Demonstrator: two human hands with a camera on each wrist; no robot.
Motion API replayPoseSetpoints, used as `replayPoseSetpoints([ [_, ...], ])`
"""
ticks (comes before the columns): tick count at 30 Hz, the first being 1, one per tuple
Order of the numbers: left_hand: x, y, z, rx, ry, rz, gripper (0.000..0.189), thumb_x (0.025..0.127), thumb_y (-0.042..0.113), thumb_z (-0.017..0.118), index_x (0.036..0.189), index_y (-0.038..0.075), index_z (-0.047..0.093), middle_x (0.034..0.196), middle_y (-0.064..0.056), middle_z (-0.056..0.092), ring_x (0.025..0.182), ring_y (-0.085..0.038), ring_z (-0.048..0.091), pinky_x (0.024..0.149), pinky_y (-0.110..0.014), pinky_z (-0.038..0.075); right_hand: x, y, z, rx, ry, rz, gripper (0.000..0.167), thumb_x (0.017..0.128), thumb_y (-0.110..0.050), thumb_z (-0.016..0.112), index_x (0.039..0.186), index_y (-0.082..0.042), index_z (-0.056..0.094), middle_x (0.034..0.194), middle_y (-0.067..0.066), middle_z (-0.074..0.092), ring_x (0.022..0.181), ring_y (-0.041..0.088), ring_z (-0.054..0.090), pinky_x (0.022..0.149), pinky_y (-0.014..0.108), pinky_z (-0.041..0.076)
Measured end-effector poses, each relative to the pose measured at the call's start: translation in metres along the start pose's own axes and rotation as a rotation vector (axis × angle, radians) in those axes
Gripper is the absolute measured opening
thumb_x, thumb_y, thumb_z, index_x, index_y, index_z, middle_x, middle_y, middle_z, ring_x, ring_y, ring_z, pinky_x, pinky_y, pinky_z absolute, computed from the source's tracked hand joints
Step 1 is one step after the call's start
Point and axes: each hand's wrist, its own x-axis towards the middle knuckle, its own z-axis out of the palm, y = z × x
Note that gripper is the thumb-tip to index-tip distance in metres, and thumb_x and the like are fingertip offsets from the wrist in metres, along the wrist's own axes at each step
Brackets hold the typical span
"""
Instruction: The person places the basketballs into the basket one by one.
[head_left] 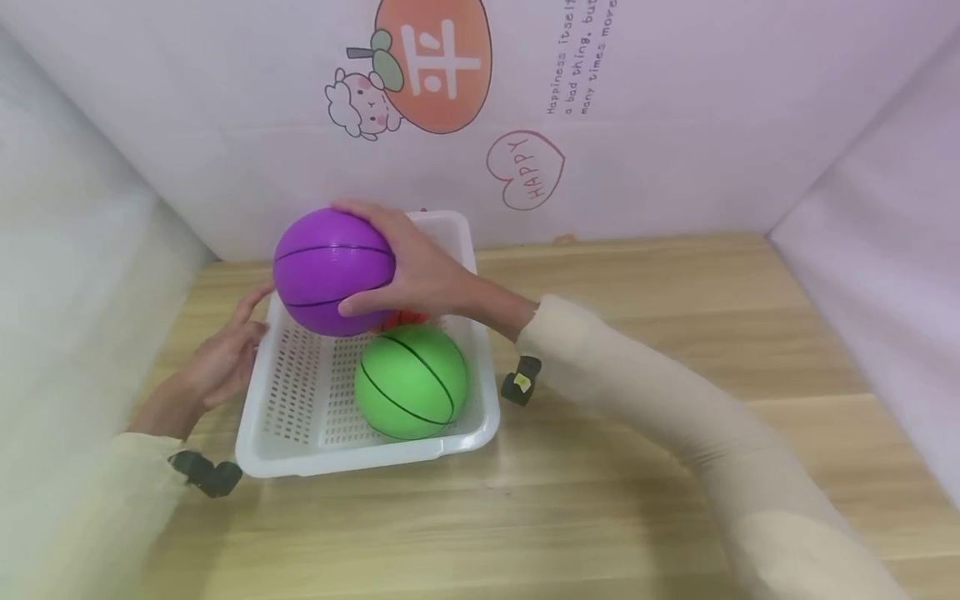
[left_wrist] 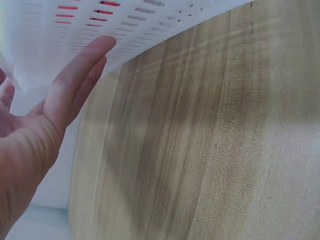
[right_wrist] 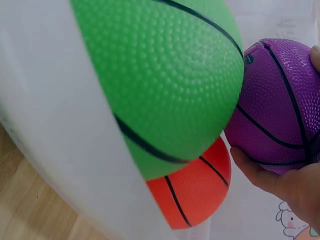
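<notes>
My right hand [head_left: 420, 267] grips a purple toy basketball [head_left: 330, 267], thumb on the near side and fingers over the far side. The ball is over the back left part of a white perforated plastic basket [head_left: 367, 461]. A green ball [head_left: 412, 383] with black lines sits in the basket's front right. Behind it lies a red ball [right_wrist: 195, 187], mostly hidden in the head view. On the left, my left hand [head_left: 228, 354] is at the basket's outer wall, its fingers fairly straight in the left wrist view, with fingertips close by the slotted side [left_wrist: 135, 25].
The basket stands on a wood-grain table [head_left: 600, 492], near its back left. Behind rises a pale printed backdrop [head_left: 675, 125] with cartoon figures and lettering. White sheeting [head_left: 75, 208] hangs along the left side, and more at the right.
</notes>
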Motion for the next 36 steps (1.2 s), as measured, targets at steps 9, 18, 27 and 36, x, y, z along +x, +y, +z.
replayPoseSetpoints([
  [9,-0.002,0.000,-0.001,0.002,0.001,-0.012,0.064,0.110,0.007,0.024,0.160,0.036,-0.003,0.118,-0.004,0.064,0.105,-0.021,0.066,0.083,-0.045,0.056,0.004,0.000,0.021,-0.116,-0.120,0.001,0.106,0.072,-0.045,0.089,0.158,-0.029,0.028,0.147,0.001,0.036,0.126,0.012,0.040,0.093,0.030,0.047],
  [18,-0.003,-0.004,-0.004,0.072,-0.019,0.029,0.059,0.112,0.022,0.025,0.160,0.039,-0.005,0.137,0.005,0.044,0.116,-0.015,0.060,0.088,-0.045,0.054,0.007,-0.001,0.033,-0.147,-0.217,-0.008,0.107,0.072,-0.047,0.088,0.158,-0.031,0.028,0.148,0.003,0.031,0.122,0.013,0.043,0.092,0.031,0.047],
  [27,-0.003,-0.005,-0.006,0.080,0.006,0.021,0.052,0.112,0.026,0.028,0.158,0.037,0.007,0.134,0.008,0.052,0.114,-0.014,0.061,0.086,-0.044,0.055,0.015,0.003,0.037,-0.150,-0.252,0.035,0.105,0.073,-0.048,0.087,0.158,-0.032,0.027,0.148,0.002,0.032,0.123,0.012,0.042,0.091,0.029,0.047],
  [36,-0.002,-0.006,-0.008,-0.001,-0.008,0.044,0.048,0.112,0.015,0.026,0.154,0.036,0.019,0.127,0.002,0.060,0.111,-0.018,0.063,0.087,-0.042,0.055,0.026,-0.010,0.037,-0.383,-0.319,0.067,0.108,0.074,-0.055,0.084,0.159,-0.035,0.021,0.151,0.008,0.026,0.122,0.018,0.041,0.092,0.031,0.045],
])
